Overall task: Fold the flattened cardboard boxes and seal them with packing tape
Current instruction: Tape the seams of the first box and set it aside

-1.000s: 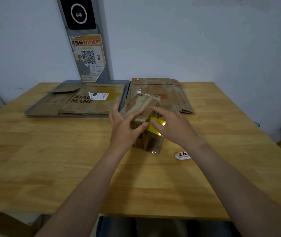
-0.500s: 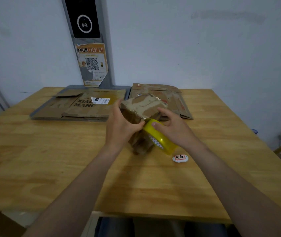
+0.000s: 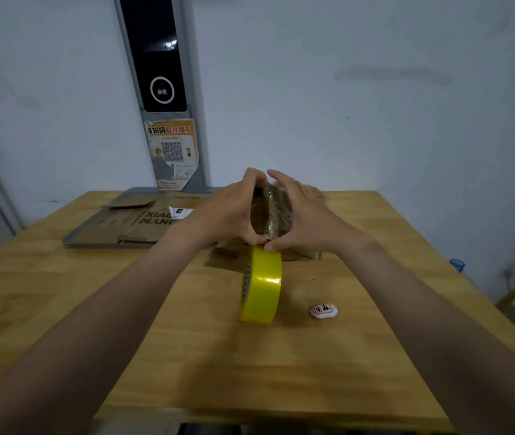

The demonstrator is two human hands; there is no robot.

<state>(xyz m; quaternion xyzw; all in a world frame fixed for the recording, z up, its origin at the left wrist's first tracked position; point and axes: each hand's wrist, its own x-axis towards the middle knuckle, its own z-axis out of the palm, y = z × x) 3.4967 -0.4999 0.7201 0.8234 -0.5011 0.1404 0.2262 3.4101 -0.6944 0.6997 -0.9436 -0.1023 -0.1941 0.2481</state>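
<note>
A small folded cardboard box [image 3: 270, 211], with clear tape down its near face, is lifted above the table between both hands. My left hand [image 3: 228, 211] grips its left side and my right hand [image 3: 303, 215] grips its right side, thumbs meeting at the lower edge. A yellow roll of packing tape [image 3: 262, 285] hangs below the box by its tape strip, its lower edge near the wooden table [image 3: 93, 309]. Flattened cardboard boxes [image 3: 130, 224] lie at the back left. More flat cardboard [image 3: 228, 255] lies under the hands.
A small white oval object with red print [image 3: 324, 310] lies on the table right of the tape roll. A grey post with a black panel and a QR poster [image 3: 173, 152] stands against the wall behind the table. A blue item [image 3: 457, 264] sits beyond the right edge.
Both hands have raised the box off the table and turned it. My right hand let go of the tape roll, which now hangs below the box. The camera tilted upward.
</note>
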